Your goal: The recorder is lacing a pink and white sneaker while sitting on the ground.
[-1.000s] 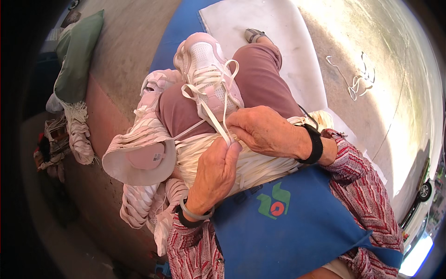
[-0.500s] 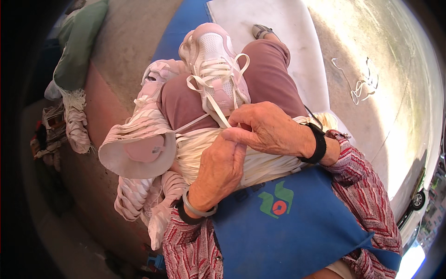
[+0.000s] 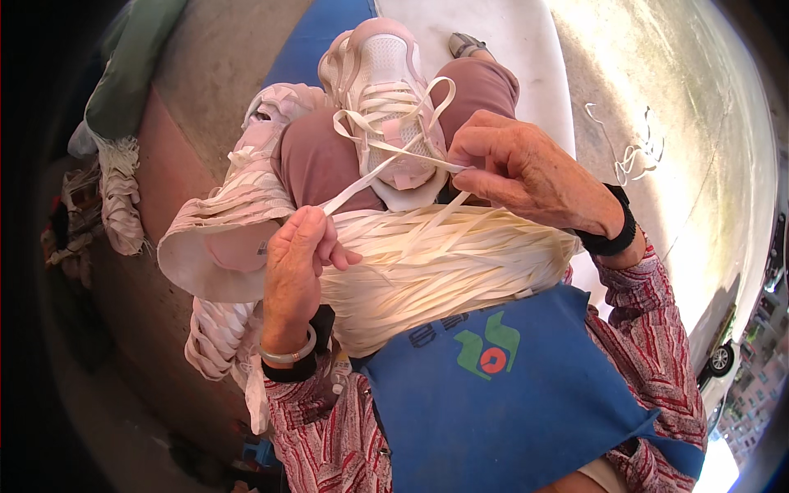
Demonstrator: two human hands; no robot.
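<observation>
A pink and white sneaker upper (image 3: 382, 78) lies on my knees, with flat white shoelace (image 3: 393, 107) threaded across its front. My left hand (image 3: 294, 259) pinches one end of the lace between thumb and fingertips, left of the shoe. On the other side, my right hand (image 3: 530, 168) grips another length, close to the shoe's near end. The two strands cross over the shoe's tongue, and loose loops stand up on both sides. Below the hands, a thick bundle of cream-white laces (image 3: 444, 263) lies across my lap.
More pink and white shoe uppers (image 3: 218, 251) are stacked beside my left leg. A blue apron (image 3: 526, 411) covers my lap. Loose laces (image 3: 637, 156) lie on the floor at right. Farther left are a green bundle (image 3: 136, 70) and white fringed pieces (image 3: 121, 193).
My hands were together near the shoe's near end; they have moved apart, left and right, drawing the lace strands out into a crossing. The lace bundle is now more exposed.
</observation>
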